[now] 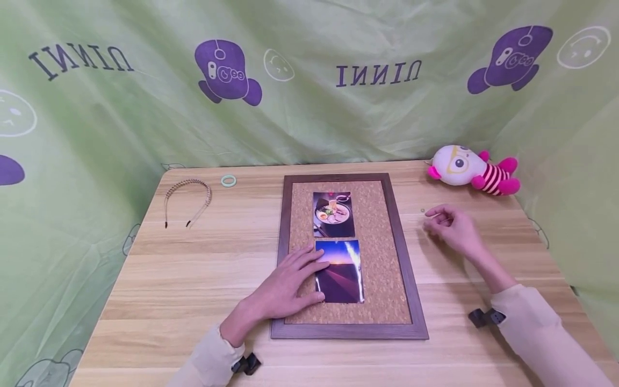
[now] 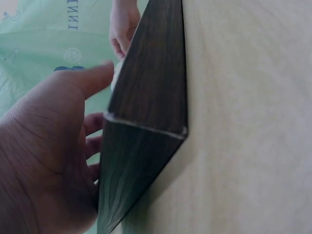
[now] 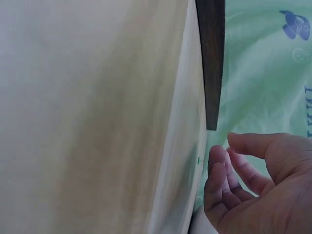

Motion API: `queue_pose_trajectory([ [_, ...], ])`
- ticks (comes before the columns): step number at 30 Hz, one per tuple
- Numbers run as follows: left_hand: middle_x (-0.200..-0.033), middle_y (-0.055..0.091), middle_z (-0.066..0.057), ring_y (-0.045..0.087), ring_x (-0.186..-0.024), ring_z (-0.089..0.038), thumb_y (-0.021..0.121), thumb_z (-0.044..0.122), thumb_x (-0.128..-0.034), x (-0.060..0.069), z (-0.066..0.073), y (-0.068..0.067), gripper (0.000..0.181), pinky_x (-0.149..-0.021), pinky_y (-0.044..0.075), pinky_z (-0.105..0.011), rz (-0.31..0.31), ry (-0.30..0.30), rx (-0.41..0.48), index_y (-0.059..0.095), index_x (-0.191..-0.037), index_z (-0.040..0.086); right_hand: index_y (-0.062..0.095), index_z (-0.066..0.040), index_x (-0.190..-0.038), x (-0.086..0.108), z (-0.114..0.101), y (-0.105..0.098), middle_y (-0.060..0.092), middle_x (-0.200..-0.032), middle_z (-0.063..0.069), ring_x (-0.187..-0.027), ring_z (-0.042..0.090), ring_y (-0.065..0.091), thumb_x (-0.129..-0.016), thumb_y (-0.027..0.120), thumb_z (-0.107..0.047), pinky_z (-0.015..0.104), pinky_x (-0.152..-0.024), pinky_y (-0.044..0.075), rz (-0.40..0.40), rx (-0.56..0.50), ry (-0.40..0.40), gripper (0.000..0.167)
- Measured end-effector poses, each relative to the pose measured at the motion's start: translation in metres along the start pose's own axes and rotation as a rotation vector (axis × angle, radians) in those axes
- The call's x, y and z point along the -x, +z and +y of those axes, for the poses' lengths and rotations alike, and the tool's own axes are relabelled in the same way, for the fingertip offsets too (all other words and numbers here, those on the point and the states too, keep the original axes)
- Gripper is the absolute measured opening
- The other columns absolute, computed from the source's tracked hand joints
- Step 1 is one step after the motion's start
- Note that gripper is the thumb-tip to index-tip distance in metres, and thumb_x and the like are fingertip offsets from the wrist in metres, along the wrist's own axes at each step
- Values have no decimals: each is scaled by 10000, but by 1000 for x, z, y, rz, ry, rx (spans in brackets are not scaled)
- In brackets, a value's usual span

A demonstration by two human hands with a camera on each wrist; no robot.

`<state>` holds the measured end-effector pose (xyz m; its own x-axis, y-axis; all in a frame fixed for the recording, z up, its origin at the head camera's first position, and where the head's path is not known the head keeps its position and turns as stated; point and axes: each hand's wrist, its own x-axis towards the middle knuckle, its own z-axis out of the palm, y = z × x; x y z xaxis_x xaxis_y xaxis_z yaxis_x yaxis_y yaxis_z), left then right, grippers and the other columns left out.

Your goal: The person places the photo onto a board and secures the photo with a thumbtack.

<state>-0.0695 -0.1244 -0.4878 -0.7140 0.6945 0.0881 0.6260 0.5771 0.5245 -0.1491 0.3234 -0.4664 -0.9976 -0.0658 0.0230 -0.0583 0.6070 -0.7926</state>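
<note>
A framed cork board (image 1: 379, 279) lies on the table, with its dark wood rim (image 2: 151, 78) seen from the side in the left wrist view. My left hand (image 1: 285, 285) rests on it, its fingers spread over the left edge of a sunset photo (image 1: 340, 279). Above that photo is a picture of a noodle bowl (image 1: 333, 215), with a small red dot, perhaps a pin head, at its top edge. Right of the board, my right hand (image 1: 452, 228) hovers with bent fingers and nothing visible in them. Near its fingertips is a tiny green item (image 1: 423, 210), too small to identify.
A headband (image 1: 187, 181) and a mint-green ring-shaped band (image 1: 228, 181) lie at the table's back left. At the back right corner, a plush toy (image 1: 474, 169) with pink striped clothing lies on its side. Green printed curtains (image 1: 309, 123) surround the wooden table (image 1: 193, 279).
</note>
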Motion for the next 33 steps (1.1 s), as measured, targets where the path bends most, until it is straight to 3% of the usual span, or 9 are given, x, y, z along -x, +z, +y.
queue_pose_trajectory([
  [10, -1770, 399, -121, 270, -1675, -382, 806, 421, -989, -1, -1, 0, 737, -1368, 195, -591, -15, 6, -9, 564, -1620, 127, 718, 113, -1196, -23, 7, -3, 776, -992, 266, -690, -47, 597, -964, 817, -2, 135, -611, 512, 55, 104, 29, 278],
  [21, -1770, 400, -118, 265, -1678, -379, 820, 413, -975, -1, -1, -1, 747, -1371, 192, -586, -22, -8, -2, 567, -1616, 126, 734, 106, -1187, -36, 11, -3, 782, -930, 192, -668, -37, 583, -958, 836, -38, 174, -606, 483, 15, 127, 55, 288],
  [33, -1766, 409, -111, 265, -1679, -372, 826, 407, -974, -1, -1, 0, 742, -1368, 207, -587, -16, -8, 4, 572, -1613, 130, 739, 76, -1129, -44, 20, -4, 699, -748, -22, -573, -7, 545, -1008, 804, -119, 207, -525, 443, 19, 153, 100, 239],
])
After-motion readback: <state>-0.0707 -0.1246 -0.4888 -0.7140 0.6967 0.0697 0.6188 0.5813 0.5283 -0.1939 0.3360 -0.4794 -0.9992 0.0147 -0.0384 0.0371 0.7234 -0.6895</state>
